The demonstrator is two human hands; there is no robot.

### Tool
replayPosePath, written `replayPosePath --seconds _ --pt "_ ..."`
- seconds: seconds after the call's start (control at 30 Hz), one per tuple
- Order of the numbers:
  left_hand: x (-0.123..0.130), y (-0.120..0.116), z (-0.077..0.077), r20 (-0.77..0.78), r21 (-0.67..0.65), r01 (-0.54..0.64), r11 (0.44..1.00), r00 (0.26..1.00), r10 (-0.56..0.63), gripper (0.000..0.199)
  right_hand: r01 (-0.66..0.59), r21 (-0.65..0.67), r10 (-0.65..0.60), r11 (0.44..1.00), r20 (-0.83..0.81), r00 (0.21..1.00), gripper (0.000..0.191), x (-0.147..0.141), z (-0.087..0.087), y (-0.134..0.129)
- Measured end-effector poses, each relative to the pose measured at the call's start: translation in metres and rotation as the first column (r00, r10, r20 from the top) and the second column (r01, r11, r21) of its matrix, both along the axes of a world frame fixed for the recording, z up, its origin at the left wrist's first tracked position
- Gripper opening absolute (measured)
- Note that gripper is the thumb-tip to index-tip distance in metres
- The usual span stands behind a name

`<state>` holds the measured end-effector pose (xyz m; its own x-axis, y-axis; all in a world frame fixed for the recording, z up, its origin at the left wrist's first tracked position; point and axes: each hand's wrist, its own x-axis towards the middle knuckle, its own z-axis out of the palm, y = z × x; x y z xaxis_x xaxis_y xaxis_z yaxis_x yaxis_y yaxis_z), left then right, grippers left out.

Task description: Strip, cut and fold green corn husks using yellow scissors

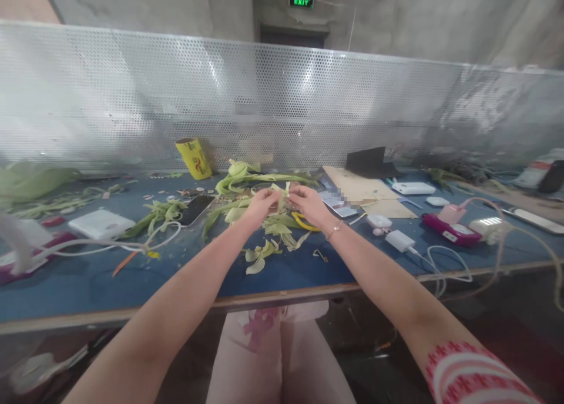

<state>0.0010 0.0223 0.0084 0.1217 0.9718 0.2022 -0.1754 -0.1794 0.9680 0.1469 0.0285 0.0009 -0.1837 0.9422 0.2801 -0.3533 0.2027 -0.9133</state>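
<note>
Over the middle of the blue table (185, 278), my left hand (263, 204) and my right hand (306, 201) are close together. Both sets of fingers are pinched on a small pale green leaf-like piece (287, 188), partly hidden by the fingertips. Below them lies a loose heap of similar pale green leaf-like pieces (282, 225), with a few separate ones (262, 254) nearer the table edge. Long green stalk-like strips (240, 184) curve behind my left hand. A yellow loop (304, 221) sits just under my right hand.
Left of my hands are a dark phone (197, 209), a white box (100, 223) and cables. A yellow tube (194, 157) leans near the perforated metal screen (282, 107). On the right are cardboard (359, 184), a white charger (400, 241) and a magenta power strip (452, 229).
</note>
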Motion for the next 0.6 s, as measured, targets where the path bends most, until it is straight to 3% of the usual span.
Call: replayPosePath --seconds 0.13,0.23,0.33,0.43,0.5,0.6 --pt "-0.002 0.002 -0.004 -0.217 0.16 -0.05 0.986 0.973 0.084 0.039 0.041 0.062 -0.044 0.997 0.059 0.997 0.029 -0.001 -0.001 0.0" --pt "-0.006 0.002 0.0 -0.302 0.229 -0.044 0.972 0.946 0.114 0.037 0.112 0.151 -0.142 0.982 0.205 0.968 0.02 0.001 0.002 -0.002" --pt "-0.01 0.003 0.004 -0.356 0.254 -0.045 0.966 0.924 0.137 0.031 0.157 0.321 -0.285 0.934 0.404 0.869 0.009 0.006 0.004 -0.002" --pt "-0.013 0.006 0.004 -0.388 0.285 -0.022 0.958 0.912 0.136 0.027 0.16 0.501 -0.433 0.85 0.494 0.754 0.013 0.009 0.005 0.0" --pt "-0.015 0.009 0.003 -0.387 0.297 0.01 0.955 0.915 0.111 0.024 0.151 0.558 -0.483 0.816 0.515 0.708 0.017 0.011 0.004 0.002" --pt "-0.017 0.013 0.001 -0.381 0.299 0.023 0.954 0.92 0.097 0.02 0.143 0.557 -0.487 0.818 0.539 0.688 0.02 0.011 0.003 0.004"
